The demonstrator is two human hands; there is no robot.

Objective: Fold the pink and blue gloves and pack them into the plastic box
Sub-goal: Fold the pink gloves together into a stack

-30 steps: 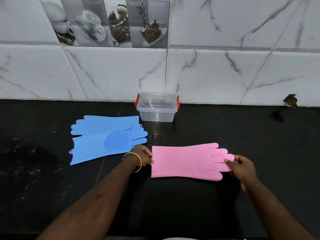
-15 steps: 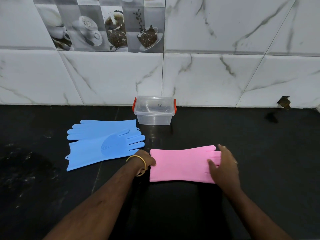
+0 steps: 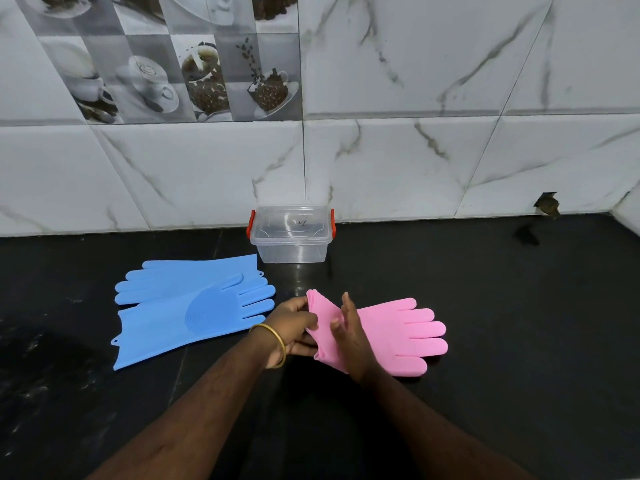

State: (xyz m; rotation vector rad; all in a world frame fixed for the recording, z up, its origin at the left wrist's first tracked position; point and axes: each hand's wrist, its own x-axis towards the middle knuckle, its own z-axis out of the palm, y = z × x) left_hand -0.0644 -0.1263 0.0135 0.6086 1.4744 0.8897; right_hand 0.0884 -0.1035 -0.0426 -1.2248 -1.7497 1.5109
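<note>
The pink gloves lie stacked on the black counter, fingers pointing right. My left hand grips their cuff end and lifts it off the counter. My right hand stands on edge across the middle of the pink gloves, fingers straight, pressing there. Two blue gloves lie flat to the left, overlapping, the nearer one with fingers pointing right. The clear plastic box with red clips and its lid on sits at the back by the wall.
The black counter runs to a marble-tiled wall behind the box. A small dark hole marks the wall's foot at the far right.
My right hand slid from the pink fingertips leftward to the gloves' middle. My left hand has raised the cuff end, which lay flat before. The camera has tilted up a little.
</note>
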